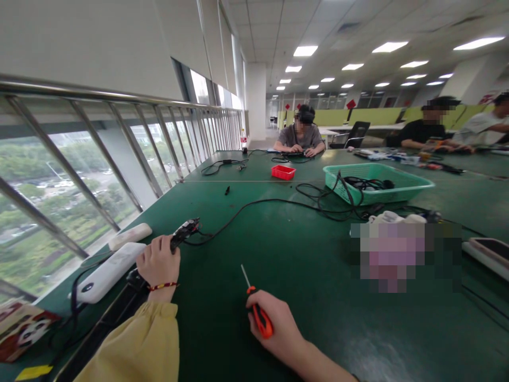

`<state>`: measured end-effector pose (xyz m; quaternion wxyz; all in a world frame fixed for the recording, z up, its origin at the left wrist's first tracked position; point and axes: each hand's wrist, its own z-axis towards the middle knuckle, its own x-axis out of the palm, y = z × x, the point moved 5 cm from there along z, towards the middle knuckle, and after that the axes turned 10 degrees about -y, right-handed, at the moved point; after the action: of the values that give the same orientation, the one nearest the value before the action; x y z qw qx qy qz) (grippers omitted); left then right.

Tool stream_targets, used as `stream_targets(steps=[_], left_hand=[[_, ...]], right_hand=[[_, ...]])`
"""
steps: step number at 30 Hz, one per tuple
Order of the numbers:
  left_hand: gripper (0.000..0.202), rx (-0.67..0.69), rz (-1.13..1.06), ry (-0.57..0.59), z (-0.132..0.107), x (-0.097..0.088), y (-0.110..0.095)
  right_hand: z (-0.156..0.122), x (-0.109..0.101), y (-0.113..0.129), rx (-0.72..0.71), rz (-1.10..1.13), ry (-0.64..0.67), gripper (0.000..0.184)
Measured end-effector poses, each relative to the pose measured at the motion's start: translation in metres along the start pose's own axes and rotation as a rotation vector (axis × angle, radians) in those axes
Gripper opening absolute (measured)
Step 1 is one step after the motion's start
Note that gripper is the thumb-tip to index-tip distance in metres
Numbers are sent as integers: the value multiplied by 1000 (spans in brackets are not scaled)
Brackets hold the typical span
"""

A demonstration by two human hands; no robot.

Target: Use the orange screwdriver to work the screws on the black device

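My left hand [161, 261] is closed around a dark handheld device [185, 231] at the table's left side. The device's far end looks opened up, with small inner parts showing, and a black cord [246, 204] runs from it to the right. What kind of device it is, I cannot make out. In my right hand [280, 323] is a screwdriver [260, 315] with an orange and black handle. Its thin metal shaft points up and away, apart from the device. A long black bar-like object [115, 307] lies beneath my left forearm.
On the green table [207, 297] are a green basket [377, 196] of black cables, a red tray [283, 172], and a small black piece [227, 190]. White power strips [109, 270] lie at left beside a metal railing [119, 101]. A person [301, 135] sits at the far end.
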<state>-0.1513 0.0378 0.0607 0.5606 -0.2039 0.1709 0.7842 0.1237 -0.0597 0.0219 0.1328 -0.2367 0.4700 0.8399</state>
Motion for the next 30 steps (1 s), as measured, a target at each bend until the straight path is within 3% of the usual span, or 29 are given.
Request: stream_targets(steps=[4, 7, 9, 13, 18, 21, 24, 27, 30], left_hand=[[21, 46, -145, -182, 2, -15, -16], [22, 195, -332, -183, -4, -27, -56], [26, 328, -491, -85, -12, -33, -93], [27, 560, -809, 215, -27, -33, -163], [25, 547, -929, 477, -22, -8, -199], [28, 563, -895, 585, -22, 6, -200], [32, 558, -818, 553, -18, 12, -180], [36, 404, -584, 503, -5, 24, -131], [41, 281, -322, 562, 0, 41, -74]], right_hand=[[13, -16, -30, 130, -129, -325, 23], [24, -27, -46, 150, -179, -413, 25], [30, -35, -53, 144, -209, -461, 27], [34, -49, -69, 164, -257, -500, 30], [32, -58, -89, 221, -300, -489, 32], [32, -59, -92, 231, -318, -468, 30], [32, -57, -91, 229, -325, -451, 31], [32, -56, -91, 237, -330, -434, 30], [32, -57, -91, 241, -330, -422, 30]])
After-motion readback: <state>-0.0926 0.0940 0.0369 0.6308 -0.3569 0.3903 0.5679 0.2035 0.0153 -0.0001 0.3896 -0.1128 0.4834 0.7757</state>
